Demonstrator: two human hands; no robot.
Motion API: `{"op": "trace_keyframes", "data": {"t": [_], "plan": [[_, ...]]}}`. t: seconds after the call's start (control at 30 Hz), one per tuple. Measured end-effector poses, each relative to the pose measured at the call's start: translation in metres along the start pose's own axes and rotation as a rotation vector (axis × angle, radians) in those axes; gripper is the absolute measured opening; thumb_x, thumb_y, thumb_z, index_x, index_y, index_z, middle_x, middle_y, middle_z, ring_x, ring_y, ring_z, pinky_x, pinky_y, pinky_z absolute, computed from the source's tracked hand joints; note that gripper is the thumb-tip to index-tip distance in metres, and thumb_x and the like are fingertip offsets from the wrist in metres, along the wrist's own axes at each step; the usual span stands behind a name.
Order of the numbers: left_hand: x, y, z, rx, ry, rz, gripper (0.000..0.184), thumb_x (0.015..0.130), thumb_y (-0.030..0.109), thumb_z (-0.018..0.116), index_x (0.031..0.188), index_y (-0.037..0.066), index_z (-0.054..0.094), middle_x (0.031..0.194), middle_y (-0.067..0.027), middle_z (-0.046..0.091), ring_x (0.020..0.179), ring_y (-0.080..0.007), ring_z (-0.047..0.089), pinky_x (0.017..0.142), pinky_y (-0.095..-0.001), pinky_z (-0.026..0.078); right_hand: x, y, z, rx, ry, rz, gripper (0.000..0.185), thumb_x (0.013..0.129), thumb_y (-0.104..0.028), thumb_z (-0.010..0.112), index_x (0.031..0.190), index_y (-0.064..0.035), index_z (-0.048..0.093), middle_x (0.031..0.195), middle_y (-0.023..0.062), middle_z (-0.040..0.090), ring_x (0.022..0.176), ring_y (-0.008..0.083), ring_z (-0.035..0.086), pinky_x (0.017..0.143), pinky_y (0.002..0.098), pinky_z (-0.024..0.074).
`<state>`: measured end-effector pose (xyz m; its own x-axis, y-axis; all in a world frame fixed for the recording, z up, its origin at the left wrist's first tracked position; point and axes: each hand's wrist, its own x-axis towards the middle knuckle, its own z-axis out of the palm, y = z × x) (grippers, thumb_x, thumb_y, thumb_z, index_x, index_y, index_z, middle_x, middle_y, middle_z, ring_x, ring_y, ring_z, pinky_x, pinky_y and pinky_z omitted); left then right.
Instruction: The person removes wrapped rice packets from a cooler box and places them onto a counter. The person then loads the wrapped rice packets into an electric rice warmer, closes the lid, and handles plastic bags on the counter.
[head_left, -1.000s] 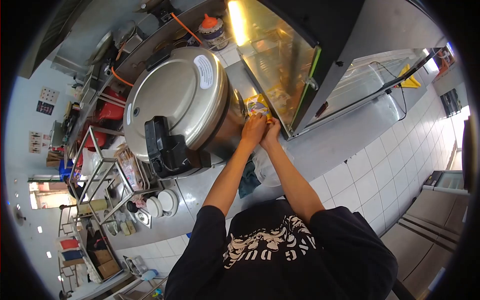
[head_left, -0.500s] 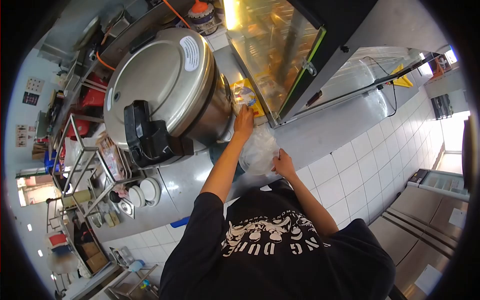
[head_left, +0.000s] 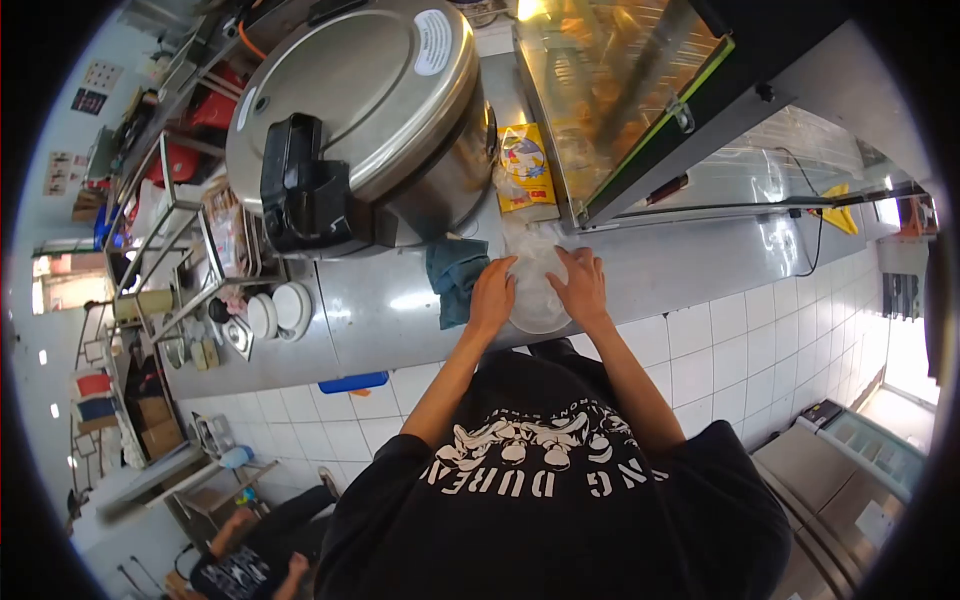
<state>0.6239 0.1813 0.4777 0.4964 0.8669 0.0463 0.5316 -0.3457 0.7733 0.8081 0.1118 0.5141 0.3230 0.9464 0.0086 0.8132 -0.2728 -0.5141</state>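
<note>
A clear, crumpled plastic bag (head_left: 537,292) lies on the steel counter in front of me, its near edge rounded. My left hand (head_left: 493,297) rests on its left side, fingers stretched forward. On its right side lies my right hand (head_left: 582,285), the fingers apart and the thumb toward the middle. Just beyond the bag sits a yellow printed packet (head_left: 526,165), with some clear plastic at its left edge. A dark teal cloth (head_left: 457,280) is folded on the counter beside my left hand.
A large steel pot-shaped cooker (head_left: 350,110) with a black latch stands at the left. A glass display case (head_left: 620,110) bounds the right side. White bowls (head_left: 290,308) and a metal rack (head_left: 190,215) are farther left. Another person (head_left: 255,560) is at the lower left.
My left hand has come back from the yellow packet to the plastic bag. My right hand has let go of the bag's edge and now lies on it. The view has shifted.
</note>
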Motion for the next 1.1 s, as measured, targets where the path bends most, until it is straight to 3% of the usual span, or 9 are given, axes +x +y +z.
{"op": "trace_keyframes", "data": {"t": [0.2,0.3,0.4,0.5,0.6,0.7,0.8,1.0,1.1], "plan": [[-0.012,0.006,-0.011,-0.081,0.184,-0.114,0.025,0.089,0.001,0.059,0.114,0.000,0.065,0.118,-0.0189,0.064,0.108,-0.0378,0.063,0.093,-0.0415,0.049,0.015,0.046,0.007,0.602,0.016,0.291,0.033,0.086,-0.012,0.065,0.117,-0.0017,0.063,0.098,0.0199,0.066,0.100,0.0355,0.063,0.086,0.0463,0.0500],[-0.023,0.015,-0.013,-0.012,0.300,-0.003,0.019,0.090,0.000,0.058,0.107,-0.001,0.067,0.113,-0.0171,0.066,0.105,-0.0365,0.064,0.090,-0.0408,0.051,0.005,0.054,-0.005,0.588,0.108,0.290,0.033,0.087,-0.013,0.063,0.119,-0.0023,0.062,0.106,0.0212,0.067,0.099,0.0366,0.064,0.086,0.0476,0.0504],[-0.031,0.024,-0.017,-0.050,0.283,-0.087,0.017,0.089,-0.001,0.059,0.104,0.000,0.068,0.112,-0.0159,0.067,0.105,-0.0354,0.064,0.091,-0.0392,0.051,0.009,0.066,0.008,0.045,-0.043,0.163,0.036,0.090,-0.018,0.063,0.123,-0.0038,0.060,0.114,0.0233,0.066,0.093,0.0387,0.066,0.087,0.0447,0.0515],[-0.034,0.019,-0.014,0.016,0.317,0.015,0.019,0.087,-0.004,0.061,0.104,0.001,0.068,0.108,-0.0120,0.068,0.100,-0.0339,0.065,0.088,-0.0392,0.052,0.018,0.059,0.014,-0.028,0.155,-0.152,0.044,0.091,-0.023,0.063,0.130,-0.0034,0.055,0.123,0.0269,0.062,0.088,0.0409,0.067,0.086,0.0440,0.0519],[-0.038,0.022,-0.011,-0.011,0.363,0.111,0.020,0.085,-0.006,0.062,0.103,0.001,0.068,0.108,-0.0121,0.069,0.102,-0.0333,0.065,0.090,-0.0400,0.051,0.040,0.014,-0.003,0.477,-0.327,0.048,0.050,0.090,-0.025,0.066,0.132,0.0002,0.054,0.122,0.0249,0.063,0.086,0.0343,0.067,0.085,0.0405,0.0524],[-0.040,0.023,-0.012,-0.017,0.349,0.246,0.021,0.085,-0.007,0.063,0.103,0.001,0.069,0.104,-0.0122,0.070,0.110,-0.0351,0.064,0.094,-0.0417,0.051,0.071,-0.014,-0.002,0.542,-0.673,0.337,0.047,0.090,-0.028,0.071,0.125,0.0009,0.060,0.103,0.0130,0.069,0.086,0.0200,0.065,0.081,0.0336,0.0524],[-0.042,0.025,-0.014,0.110,0.348,0.326,0.029,0.087,-0.007,0.062,0.114,0.001,0.066,0.117,-0.0140,0.065,0.115,-0.0356,0.062,0.094,-0.0405,0.053,0.073,0.007,0.037,0.897,-0.913,0.036,0.033,0.091,-0.026,0.071,0.113,-0.0022,0.067,0.100,0.0072,0.069,0.080,0.0134,0.062,0.070,0.0296,0.0522],[-0.060,0.019,-0.037,-0.332,0.314,-0.215,0.051,0.093,-0.005,0.057,0.141,0.003,0.045,0.147,-0.0157,0.042,0.121,-0.0276,0.061,0.089,-0.0335,0.057,0.055,-0.010,0.007,1.257,-0.291,0.508,0.026,0.094,-0.023,0.069,0.110,-0.0021,0.068,0.098,0.0078,0.071,0.088,0.0148,0.067,0.072,0.0299,0.0521],[-0.081,-0.037,-0.059,-0.244,0.389,-0.188,0.049,0.093,-0.006,0.056,0.140,0.003,0.045,0.143,-0.0155,0.047,0.121,-0.0265,0.061,0.089,-0.0334,0.056,0.042,-0.023,0.011,1.316,0.028,0.456,0.028,0.096,-0.020,0.066,0.114,0.0010,0.066,0.096,0.0097,0.072,0.095,0.0192,0.068,0.079,0.0349,0.0515]]}}
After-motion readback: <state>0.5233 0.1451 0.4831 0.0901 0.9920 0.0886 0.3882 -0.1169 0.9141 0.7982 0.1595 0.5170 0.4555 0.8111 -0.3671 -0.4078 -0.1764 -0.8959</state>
